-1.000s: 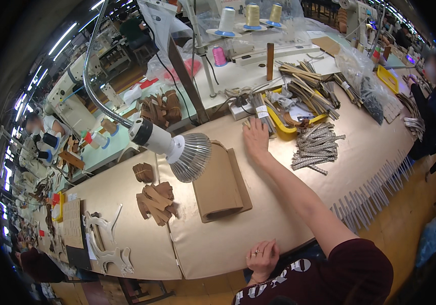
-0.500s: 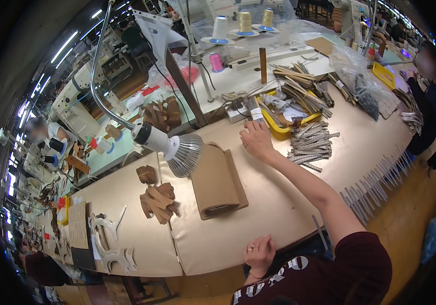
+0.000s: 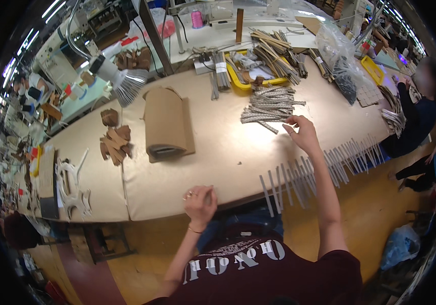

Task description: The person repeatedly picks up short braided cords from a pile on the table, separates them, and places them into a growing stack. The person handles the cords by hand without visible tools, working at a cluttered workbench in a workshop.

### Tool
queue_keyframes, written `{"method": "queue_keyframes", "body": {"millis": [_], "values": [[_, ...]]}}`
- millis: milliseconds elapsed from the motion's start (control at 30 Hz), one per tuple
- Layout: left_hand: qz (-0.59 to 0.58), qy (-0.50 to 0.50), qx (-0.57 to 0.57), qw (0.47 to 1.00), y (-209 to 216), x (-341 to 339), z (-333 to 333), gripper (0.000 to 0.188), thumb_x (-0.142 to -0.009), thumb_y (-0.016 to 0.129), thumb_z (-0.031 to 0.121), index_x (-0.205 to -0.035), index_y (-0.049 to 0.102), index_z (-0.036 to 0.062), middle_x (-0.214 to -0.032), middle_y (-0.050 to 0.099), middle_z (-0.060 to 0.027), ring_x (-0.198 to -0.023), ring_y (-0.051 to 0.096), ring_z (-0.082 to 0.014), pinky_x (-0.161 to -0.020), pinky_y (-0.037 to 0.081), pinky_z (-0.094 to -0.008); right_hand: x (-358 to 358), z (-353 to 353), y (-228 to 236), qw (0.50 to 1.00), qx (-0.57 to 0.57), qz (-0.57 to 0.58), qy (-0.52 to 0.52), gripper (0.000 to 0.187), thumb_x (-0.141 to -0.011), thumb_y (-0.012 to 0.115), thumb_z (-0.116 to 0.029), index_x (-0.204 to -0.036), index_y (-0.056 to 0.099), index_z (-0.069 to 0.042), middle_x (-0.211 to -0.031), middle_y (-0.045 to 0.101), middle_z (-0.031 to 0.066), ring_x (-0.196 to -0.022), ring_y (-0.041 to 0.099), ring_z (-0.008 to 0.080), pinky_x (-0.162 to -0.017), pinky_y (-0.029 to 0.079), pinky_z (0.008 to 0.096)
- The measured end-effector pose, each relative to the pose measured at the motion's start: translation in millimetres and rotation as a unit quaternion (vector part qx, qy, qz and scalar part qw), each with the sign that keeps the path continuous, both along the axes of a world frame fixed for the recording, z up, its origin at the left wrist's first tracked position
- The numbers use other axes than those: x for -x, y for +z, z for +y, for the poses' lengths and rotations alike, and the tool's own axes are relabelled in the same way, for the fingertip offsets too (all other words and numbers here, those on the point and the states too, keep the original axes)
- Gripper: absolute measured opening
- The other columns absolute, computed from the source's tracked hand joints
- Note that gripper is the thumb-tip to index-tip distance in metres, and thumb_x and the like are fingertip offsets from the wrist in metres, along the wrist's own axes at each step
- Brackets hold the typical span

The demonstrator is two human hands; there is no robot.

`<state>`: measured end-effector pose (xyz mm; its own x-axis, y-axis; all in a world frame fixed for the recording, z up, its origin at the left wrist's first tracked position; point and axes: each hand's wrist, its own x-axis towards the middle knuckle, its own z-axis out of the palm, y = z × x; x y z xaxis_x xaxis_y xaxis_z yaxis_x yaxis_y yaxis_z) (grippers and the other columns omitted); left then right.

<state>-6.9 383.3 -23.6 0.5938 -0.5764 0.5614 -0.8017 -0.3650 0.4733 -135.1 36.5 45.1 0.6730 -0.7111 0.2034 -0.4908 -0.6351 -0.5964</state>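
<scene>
My right hand hovers at the near right end of a pile of braided grey straps. Its fingers are bent, with a gap to the thumb and nothing visible between them. Over the table's front edge is my left hand, its fingers curled in toward the thumb; whatever they may hold is hidden. Behind the braided straps stands a yellow tray heaped with strips. A bundle of grey strips with a white band lies at the tray's left side. Several thin grey strips hang in a row over the front edge.
A rolled brown sheet lies left of centre, with brown leather pieces beyond it. A lamp reaches in at the upper left. Pale curved parts lie far left. Another person sits at the right end.
My right hand has left the banded bundle beside the yellow tray and come nearer, to the braided straps. My left hand now shows over the front edge, fingers more curled. The whole view has shifted.
</scene>
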Motion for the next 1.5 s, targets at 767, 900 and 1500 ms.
{"method": "queue_keyframes", "body": {"millis": [767,900,1500], "values": [[0.107,-0.186,-0.096,0.972,35.9,-32.5,-145.3,0.031,-0.084,0.066,0.015,-0.112,0.061,0.0047,-0.117,0.06,-0.013,-0.113,0.054,-0.0315,-0.099,0.039,-0.0416,-62.4,-17.5,-30.5,0.995,0.099,0.029,0.006,0.016,-0.083,0.069,-0.023,-0.092,0.064,-0.01,-0.101,0.055,0.0054,-0.101,0.05,0.0246,-0.09,0.034,0.0421],[0.189,-0.228,-0.069,0.953,37.5,-38.1,-181.0,0.039,-0.086,0.066,0.021,-0.121,0.058,0.0053,-0.122,0.058,-0.0144,-0.118,0.052,-0.0324,-0.102,0.037,-0.041,-56.5,-20.5,-12.3,0.993,0.114,-0.036,0.002,0.016,-0.084,0.07,-0.023,-0.09,0.064,-0.01,-0.097,0.059,0.003,-0.1,0.053,0.0243,-0.094,0.031,0.0416],[0.692,-0.122,0.25,0.666,86.4,-82.4,-113.5,0.036,-0.102,0.045,0.03,-0.105,0.059,-0.0025,-0.096,0.069,-0.0169,-0.088,0.068,-0.0207,-0.086,0.053,-0.0304,-64.1,136.4,41.4,0.889,-0.426,0.0,0.167,0.031,-0.097,0.057,-0.026,-0.079,0.065,-0.003,-0.059,0.044,-0.007,-0.056,0.036,0.0022,-0.05,0.027,0.0216]]}}
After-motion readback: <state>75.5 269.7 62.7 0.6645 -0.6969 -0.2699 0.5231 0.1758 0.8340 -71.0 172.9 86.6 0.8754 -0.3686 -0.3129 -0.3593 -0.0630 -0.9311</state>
